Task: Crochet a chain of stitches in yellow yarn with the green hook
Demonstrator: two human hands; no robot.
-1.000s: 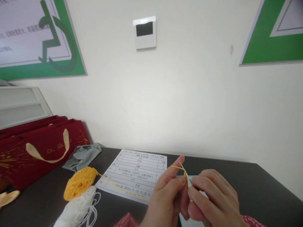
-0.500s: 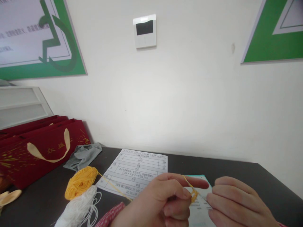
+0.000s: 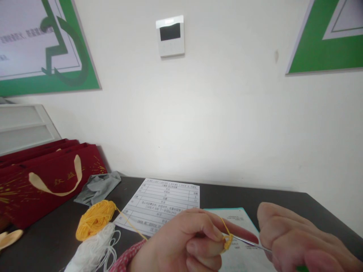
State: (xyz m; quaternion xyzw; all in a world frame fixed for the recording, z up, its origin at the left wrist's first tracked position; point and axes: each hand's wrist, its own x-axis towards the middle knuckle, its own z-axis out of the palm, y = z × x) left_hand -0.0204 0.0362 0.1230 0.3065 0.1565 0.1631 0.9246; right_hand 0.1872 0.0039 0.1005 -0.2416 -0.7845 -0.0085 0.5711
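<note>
Between the thumb and fingers of my left hand [image 3: 195,238] is a small piece of yellow crochet work [image 3: 227,241]. Its yarn runs over my stretched index finger. My right hand [image 3: 303,241] is closed around a thin metal crochet hook [image 3: 252,243], whose tip sits in the yellow stitches. A bit of green shows under my right hand at the bottom edge. The yellow yarn ball [image 3: 96,220] lies on the table to the left, and its strand leads to my left hand. White yarn [image 3: 92,251] lies beside it.
A printed sheet [image 3: 170,194] and a teal-edged booklet [image 3: 241,217] lie on the dark table [image 3: 272,200]. At the left stand red gift bags [image 3: 56,173], near a grey cloth [image 3: 98,187] and a wooden spoon-like piece [image 3: 13,238]. The white wall rises behind.
My right hand has turned over and moved slightly right, showing more of the hook. The hook's tip now sits in the stitches, and the yellow piece has shifted a little left.
</note>
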